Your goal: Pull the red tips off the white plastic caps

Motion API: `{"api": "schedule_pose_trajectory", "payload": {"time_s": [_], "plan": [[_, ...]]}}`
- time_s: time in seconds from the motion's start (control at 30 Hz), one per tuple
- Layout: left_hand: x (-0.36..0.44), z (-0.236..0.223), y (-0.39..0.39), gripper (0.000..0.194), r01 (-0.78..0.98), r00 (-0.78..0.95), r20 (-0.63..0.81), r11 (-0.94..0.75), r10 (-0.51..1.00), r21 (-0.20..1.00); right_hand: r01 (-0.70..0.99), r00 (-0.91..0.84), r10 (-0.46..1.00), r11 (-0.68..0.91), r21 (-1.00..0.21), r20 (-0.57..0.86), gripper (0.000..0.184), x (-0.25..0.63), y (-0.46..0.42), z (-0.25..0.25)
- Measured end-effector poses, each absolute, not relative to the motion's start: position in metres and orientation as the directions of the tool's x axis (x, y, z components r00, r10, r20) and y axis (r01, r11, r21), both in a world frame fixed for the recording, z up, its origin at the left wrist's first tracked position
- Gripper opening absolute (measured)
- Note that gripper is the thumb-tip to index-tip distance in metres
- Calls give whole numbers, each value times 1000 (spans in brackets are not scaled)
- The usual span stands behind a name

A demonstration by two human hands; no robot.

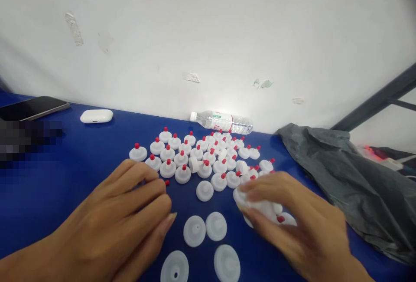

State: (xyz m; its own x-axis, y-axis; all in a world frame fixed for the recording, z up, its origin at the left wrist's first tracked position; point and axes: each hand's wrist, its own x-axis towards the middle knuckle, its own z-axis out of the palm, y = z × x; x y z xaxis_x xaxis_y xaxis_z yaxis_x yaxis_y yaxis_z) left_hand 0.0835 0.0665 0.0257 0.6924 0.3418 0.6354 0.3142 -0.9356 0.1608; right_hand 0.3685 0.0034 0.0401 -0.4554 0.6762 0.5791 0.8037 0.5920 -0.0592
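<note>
Many white round caps with red tips stand in a cluster on the blue tabletop. Nearer to me lie several white caps without red tips, one showing a hole in its middle. My left hand rests left of these, fingers curled together; whatever they may hold is hidden. A small red tip shows just beyond its fingers. At the cluster's right side, my right hand, slightly blurred, has thumb and fingers closed on a white cap. More caps lie partly hidden beneath that hand.
A clear plastic bottle lies on its side against the white wall. A white earbud case and a dark phone are at the back left. To the right spreads a dark grey plastic bag.
</note>
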Motion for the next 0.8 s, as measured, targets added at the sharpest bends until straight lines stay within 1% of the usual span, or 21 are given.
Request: {"api": "schedule_pose_trajectory", "payload": {"time_s": [0.17, 0.3, 0.5, 0.67, 0.8], "plan": [[83, 24, 84, 18, 291, 762, 570, -949, 307, 122, 831, -366, 699, 542, -122, 615, 10, 377, 3, 41], [82, 19, 83, 18, 292, 764, 566, -948, 309, 123, 841, -363, 732, 524, -137, 577, 7, 375, 2, 39], [85, 18, 83, 23, 303, 779, 516, -934, 357, 189, 852, -349, 776, 496, -166, 525, 14, 377, 0, 37], [87, 17, 85, 24, 308, 782, 512, -934, 356, 179, 866, -418, 815, 491, -96, 401, 30, 378, -1, 34], [86, 18, 85, 22, 313, 779, 516, -934, 357, 174, 865, -447, 830, 496, -73, 332, 37, 380, -2, 31]]}}
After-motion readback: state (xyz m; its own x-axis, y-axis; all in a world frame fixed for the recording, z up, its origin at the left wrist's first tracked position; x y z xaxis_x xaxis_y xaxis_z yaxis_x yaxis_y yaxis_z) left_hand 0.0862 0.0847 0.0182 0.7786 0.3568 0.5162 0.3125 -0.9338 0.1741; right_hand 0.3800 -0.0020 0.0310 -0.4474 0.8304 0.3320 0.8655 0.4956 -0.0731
